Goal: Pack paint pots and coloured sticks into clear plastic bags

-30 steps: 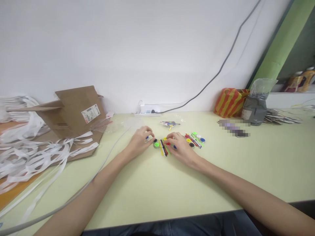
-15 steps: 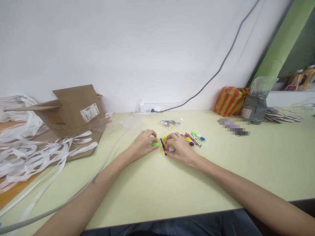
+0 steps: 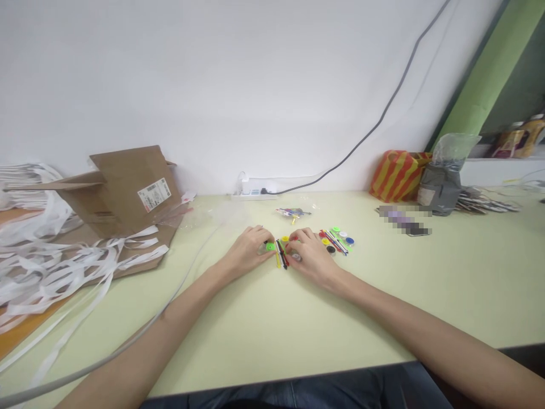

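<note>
Your left hand [image 3: 247, 253] curled, fingertips at green plastic disc [image 3: 269, 246], grip unclear. Colored sticks [image 3: 281, 254] between hands, long axis pointing away from you, nearly equal reach. Right hand [image 3: 313, 262] curled just beside them, grip unclear.

Neon-green disc [image 3: 269, 246], thin yellow and black sticks [image 3: 281, 254] lying together, more coloured discs and sticks [image 3: 336, 241] nearby

Bright, even light — faint shadow beneath the right hand [image 3: 313, 258], edges stretched wide

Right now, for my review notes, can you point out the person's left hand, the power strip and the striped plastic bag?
Left hand [image 3: 247, 254]: head view, on the back of the hand.
Power strip [image 3: 255, 193]: head view, on its white casing.
Striped plastic bag [image 3: 398, 177]: head view, on its red and yellow side.
</note>
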### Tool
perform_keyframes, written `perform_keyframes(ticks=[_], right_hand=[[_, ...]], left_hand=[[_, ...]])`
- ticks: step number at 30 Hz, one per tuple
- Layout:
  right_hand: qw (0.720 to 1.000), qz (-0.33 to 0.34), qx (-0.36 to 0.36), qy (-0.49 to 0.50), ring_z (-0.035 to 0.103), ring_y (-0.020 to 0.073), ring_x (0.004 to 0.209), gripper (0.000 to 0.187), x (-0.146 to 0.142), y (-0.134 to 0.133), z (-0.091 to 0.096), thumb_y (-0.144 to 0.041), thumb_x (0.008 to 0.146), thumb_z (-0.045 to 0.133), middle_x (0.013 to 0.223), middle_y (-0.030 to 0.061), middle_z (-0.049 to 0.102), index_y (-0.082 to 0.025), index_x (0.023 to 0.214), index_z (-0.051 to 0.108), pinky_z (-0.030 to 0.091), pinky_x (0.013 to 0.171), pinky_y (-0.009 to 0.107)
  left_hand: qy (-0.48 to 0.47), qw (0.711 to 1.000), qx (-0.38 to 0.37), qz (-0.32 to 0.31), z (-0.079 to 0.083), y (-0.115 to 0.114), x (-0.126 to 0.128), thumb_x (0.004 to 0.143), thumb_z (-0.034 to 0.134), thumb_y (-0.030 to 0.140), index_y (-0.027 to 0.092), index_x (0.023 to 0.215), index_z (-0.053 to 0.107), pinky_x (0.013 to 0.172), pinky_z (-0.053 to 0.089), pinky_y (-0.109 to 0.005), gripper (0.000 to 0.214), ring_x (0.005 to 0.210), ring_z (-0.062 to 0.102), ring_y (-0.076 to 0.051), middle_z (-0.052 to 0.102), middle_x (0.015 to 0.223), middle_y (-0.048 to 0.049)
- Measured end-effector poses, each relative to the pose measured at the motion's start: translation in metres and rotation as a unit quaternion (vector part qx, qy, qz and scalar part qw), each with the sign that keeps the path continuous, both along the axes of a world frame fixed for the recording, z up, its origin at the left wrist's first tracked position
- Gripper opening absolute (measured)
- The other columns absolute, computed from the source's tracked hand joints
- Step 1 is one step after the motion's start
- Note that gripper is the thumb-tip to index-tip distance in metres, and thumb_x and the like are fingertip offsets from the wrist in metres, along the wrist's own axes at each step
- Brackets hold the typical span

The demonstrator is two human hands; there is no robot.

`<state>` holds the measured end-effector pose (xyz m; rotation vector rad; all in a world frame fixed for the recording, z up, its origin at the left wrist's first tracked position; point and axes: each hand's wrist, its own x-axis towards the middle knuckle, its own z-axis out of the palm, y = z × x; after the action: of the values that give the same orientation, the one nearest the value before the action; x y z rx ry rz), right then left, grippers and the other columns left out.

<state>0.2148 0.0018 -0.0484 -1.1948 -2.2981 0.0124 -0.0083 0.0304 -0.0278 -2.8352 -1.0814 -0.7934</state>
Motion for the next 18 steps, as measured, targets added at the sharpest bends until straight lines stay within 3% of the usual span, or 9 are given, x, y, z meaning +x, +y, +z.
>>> perform_keyframes(ticks=[10, 18], right_hand=[[0.999, -0.040, 0.009, -0.031, 0.048, 0.0256, 0.109, 0.015, -0.010, -0.001, 0.001, -0.028, 0.089, 0.068, 0.105, 0.0075, 0.062, -0.020, 0.077, 0.068, 0.038, 0.089, 0.040], [0.994, -0.056, 0.047, -0.079, 0.048, 0.0268, 0.105, 0.023, -0.019, 0.003, 0.005, -0.031, 0.095, 0.058, 0.106, 0.0105, 0.061, -0.018, 0.078, 0.067, 0.039, 0.085, 0.039]], left_hand=[[-0.014, 1.000, 0.004, 0.011, -0.001, -0.001, 0.001, 0.090, 0.061, 0.023, 0.021, 0.090, 0.055, 0.075, 0.040, -0.032, 0.007, 0.081, 0.055, -0.018, 0.060, 0.090, -0.0008], [-0.058, 0.996, 0.017, 0.060, 0.000, -0.004, 0.001, 0.091, 0.060, 0.026, 0.022, 0.088, 0.048, 0.069, 0.038, -0.029, 0.013, 0.074, 0.050, -0.016, 0.055, 0.084, 0.0017]])
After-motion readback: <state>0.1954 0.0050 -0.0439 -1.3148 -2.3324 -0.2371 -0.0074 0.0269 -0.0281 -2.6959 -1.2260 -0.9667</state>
